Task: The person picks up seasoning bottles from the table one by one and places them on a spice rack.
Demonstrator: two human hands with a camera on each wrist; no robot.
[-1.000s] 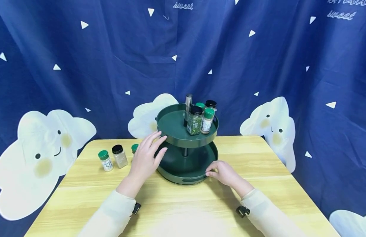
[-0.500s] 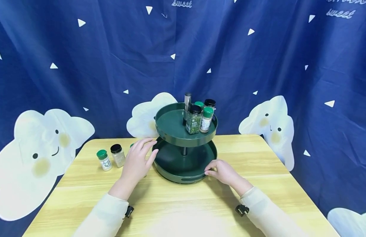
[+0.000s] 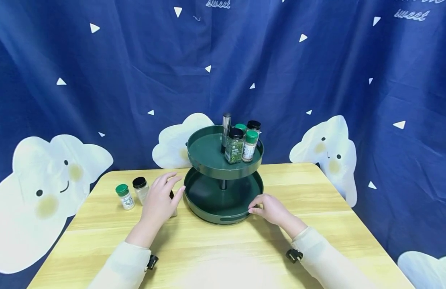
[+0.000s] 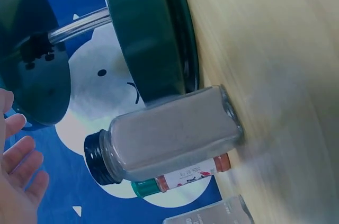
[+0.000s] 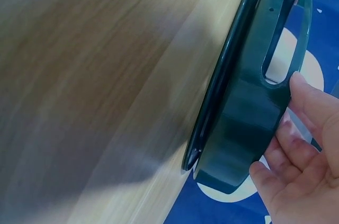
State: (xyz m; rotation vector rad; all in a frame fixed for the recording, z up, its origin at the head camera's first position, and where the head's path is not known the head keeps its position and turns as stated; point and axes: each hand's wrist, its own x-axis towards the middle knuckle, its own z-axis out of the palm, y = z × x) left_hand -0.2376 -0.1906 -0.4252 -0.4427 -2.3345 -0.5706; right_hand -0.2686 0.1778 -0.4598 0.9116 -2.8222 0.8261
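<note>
A dark green two-tier turntable [image 3: 223,218] stands on the table. My right hand [image 3: 271,209] pinches the rim of its lower tray; in the right wrist view, thumb and fingers meet the wall beside a handle slot. To the left of the turntable, my left hand [image 3: 159,200] hovers with spread fingers, holding nothing. Below and beside it stands a black-capped jar of greyish powder [image 4: 169,134], mostly hidden by that hand in the head view. Behind this jar, the left wrist view has a slim green-capped spice bottle [image 4: 193,173].
The upper tray [image 3: 204,154] carries several spice jars, including a green herb jar [image 3: 233,150] and a green-capped bottle [image 3: 249,150], beside the metal post [image 3: 226,128]. Another green-capped bottle [image 3: 126,198] and a black-capped jar [image 3: 140,192] stand at the table's left. A blue curtain [image 3: 172,52] hangs behind.
My left hand has moved left and down, away from the upper tray's edge toward the jars. My right hand stays on the lower rim. The head view has shifted slightly.
</note>
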